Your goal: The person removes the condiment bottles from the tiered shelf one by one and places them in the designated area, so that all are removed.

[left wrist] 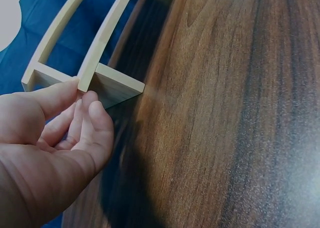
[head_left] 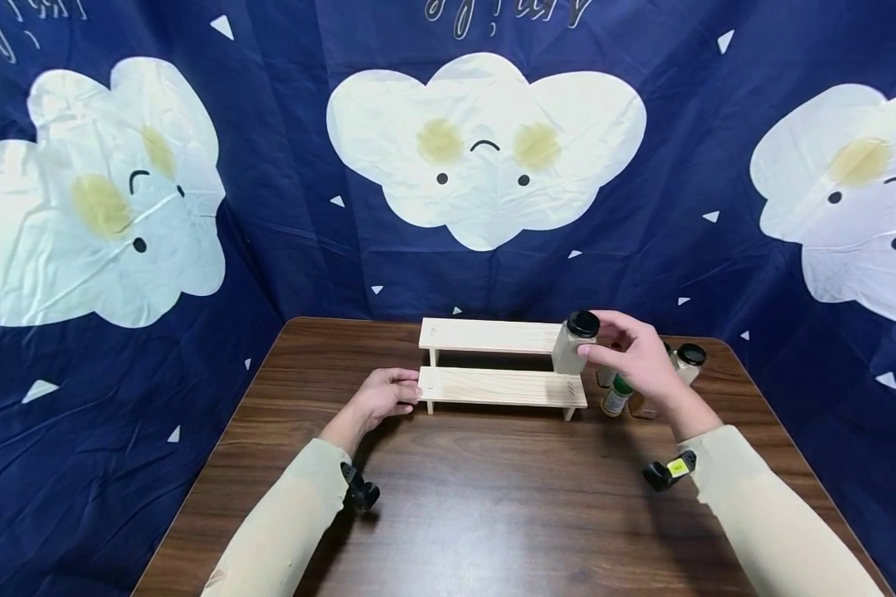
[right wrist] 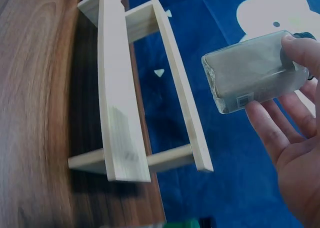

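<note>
A pale wooden two-step rack stands toward the back of the table. My left hand pinches the left end of its lower step; in the left wrist view the thumb lies on top and the fingers curl beneath. My right hand grips a clear square jar with a black lid, filled with something pale. The jar is held above the right end of the rack, upright with a slight tilt. In the right wrist view the jar is apart from both steps.
Several other jars stand right of the rack, partly behind my right hand: a green-capped bottle and a black-lidded jar among them. Brown wood-grain table extends in front. A dark blue cloth with clouds hangs behind.
</note>
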Demonstrator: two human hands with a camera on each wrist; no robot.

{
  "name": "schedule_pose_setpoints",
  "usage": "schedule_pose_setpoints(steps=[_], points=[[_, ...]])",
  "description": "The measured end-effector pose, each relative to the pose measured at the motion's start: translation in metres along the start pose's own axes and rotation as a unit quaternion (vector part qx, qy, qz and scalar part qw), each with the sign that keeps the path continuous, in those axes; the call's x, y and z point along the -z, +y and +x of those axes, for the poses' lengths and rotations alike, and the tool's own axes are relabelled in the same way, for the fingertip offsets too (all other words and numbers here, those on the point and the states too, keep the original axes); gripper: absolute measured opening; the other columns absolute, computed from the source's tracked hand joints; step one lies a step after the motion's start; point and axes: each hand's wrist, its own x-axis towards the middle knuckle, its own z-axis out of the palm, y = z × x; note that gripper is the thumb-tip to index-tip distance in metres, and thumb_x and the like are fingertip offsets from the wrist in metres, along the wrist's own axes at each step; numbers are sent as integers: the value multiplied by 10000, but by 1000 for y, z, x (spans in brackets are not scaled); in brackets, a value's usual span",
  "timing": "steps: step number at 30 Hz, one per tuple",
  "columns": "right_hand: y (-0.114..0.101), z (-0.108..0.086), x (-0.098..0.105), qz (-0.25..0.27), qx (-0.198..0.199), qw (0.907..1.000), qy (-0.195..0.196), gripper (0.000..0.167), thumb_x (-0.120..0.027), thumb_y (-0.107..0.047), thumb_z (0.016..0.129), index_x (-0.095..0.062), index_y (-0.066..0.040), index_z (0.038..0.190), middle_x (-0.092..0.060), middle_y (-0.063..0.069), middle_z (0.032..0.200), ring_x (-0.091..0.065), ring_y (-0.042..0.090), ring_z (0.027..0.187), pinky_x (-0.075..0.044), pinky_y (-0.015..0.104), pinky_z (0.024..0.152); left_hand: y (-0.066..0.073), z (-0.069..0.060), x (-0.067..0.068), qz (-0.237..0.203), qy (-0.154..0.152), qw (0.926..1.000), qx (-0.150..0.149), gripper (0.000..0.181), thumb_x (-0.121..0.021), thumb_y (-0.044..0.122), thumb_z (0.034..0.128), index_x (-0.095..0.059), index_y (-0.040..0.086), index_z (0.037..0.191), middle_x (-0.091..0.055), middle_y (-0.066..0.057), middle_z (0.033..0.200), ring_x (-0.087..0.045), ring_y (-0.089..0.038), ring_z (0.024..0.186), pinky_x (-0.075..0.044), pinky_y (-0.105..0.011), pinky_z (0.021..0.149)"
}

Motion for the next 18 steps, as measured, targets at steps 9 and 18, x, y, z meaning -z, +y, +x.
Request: schedule_pose_setpoints(steps=[9, 18], points=[[4, -14, 30, -356, 152, 9985, 374, 471, -788, 62, 853, -645, 21, 1300, -749, -143, 1013, -708, 46, 907, -568, 161, 733, -1, -2, 1, -61, 37, 9999, 73, 457, -668, -30, 943, -545, -77, 1380, -672, -81, 1030, -642, -160, 828, -581, -244, 690], [11, -35, 69, -970, 35, 9913, 885, 491, -784, 67, 854, -640, 13, 1320, -730, -163, 967, -673, 21, 822, -521, 140, 643, -4, 2, 2, -71, 21, 10000, 4, 474, -668, -27, 943, -529, -79, 1393, -658, -108, 1112, -642, -159, 820, -580, -243, 675]])
